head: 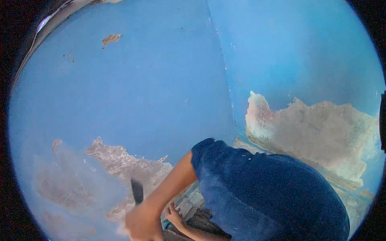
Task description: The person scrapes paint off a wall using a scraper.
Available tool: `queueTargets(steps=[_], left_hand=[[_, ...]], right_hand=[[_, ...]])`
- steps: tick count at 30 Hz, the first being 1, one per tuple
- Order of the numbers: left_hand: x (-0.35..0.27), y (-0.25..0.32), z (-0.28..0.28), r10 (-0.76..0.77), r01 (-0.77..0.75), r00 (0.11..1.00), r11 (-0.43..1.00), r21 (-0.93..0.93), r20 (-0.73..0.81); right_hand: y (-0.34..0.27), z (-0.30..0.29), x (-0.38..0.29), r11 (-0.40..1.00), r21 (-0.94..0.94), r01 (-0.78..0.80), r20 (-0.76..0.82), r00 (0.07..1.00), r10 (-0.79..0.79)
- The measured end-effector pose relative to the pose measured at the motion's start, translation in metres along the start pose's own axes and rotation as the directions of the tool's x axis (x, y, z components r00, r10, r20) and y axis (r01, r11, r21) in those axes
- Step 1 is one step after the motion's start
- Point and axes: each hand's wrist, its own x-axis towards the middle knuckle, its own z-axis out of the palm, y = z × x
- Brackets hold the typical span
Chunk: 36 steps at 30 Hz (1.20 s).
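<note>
My right arm, in a short dark blue sleeve [241, 174], reaches across the lower view with the elbow raised. My right hand [144, 221], blurred, is closed around a dark flat hand tool [137, 191] that points up beside the wall; its exact kind is unclear. Behind the tool is a rough grey patch of bare plaster [135, 168] where the blue paint is gone. Lower and behind my right forearm is my left hand [173, 214], its fingers loosely bent and slightly apart, with nothing visible in them.
Two blue-painted walls [150, 75] meet at a corner. A large stripped patch [319, 132] marks the right wall, and a small chip [111, 39] the left one. A pale ledge or skirting [245, 146] runs along the foot. Dark cloth [202, 221] lies below my arm.
</note>
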Motion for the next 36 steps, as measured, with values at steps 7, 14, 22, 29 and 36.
queueTargets(steps=[7, 14, 22, 29, 36], left_hand=[[-0.028, 0.040, 0.006, -0.019, 0.016, 0.999, 0.996, -0.088, -0.028], [-0.009, 0.008, -0.006, 0.039, -0.038, 0.999, 0.999, 0.012, -0.020], [-0.017, 0.021, 0.002, -0.025, 0.024, 0.999, 0.999, -0.027, -0.043], [-0.007, 0.002, -0.003, -0.067, 0.069, 0.997, 0.995, 0.067, -0.025], [-0.014, 0.017, 0.004, 0.058, -0.059, 0.998, 0.997, -0.057, -0.023]], right_hand=[[0.033, 0.004, -0.022, 0.903, 0.181, -0.389, 0.022, 0.920, 0.392], [0.036, 0.005, -0.016, 0.934, 0.066, -0.352, -0.050, 0.933, 0.355], [0.024, -0.005, -0.011, 0.958, 0.093, -0.272, -0.068, 0.958, 0.279], [0.013, 0.001, 0.002, 0.985, 0.064, -0.163, -0.114, 0.979, 0.169], [0.020, -0.007, -0.003, 0.987, 0.014, -0.161, -0.312, 0.937, 0.157]])
